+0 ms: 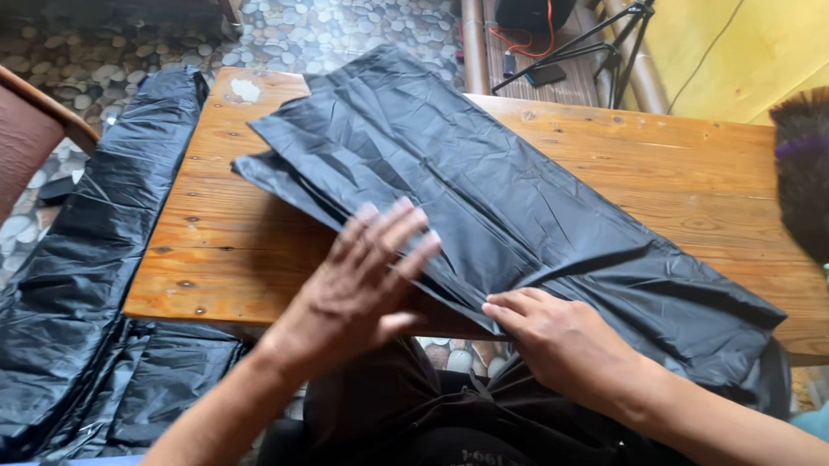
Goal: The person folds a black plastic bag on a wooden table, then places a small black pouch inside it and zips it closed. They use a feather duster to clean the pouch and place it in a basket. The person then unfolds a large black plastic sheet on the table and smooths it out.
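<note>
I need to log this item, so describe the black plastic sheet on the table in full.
The black plastic sheet is thin, glossy and creased, folded into several flat layers whose edges show at its left end. It lies diagonally across the wooden table, its far corner past the table's back edge and its near right end hanging over the front edge. The left hand presses flat on its near edge with fingers spread; the right hand rests on that edge beside it.

glossy crinkled black plastic sheet [489, 190], knotty varnished wooden table [221, 245], pebble-patterned floor [348, 19]
</note>
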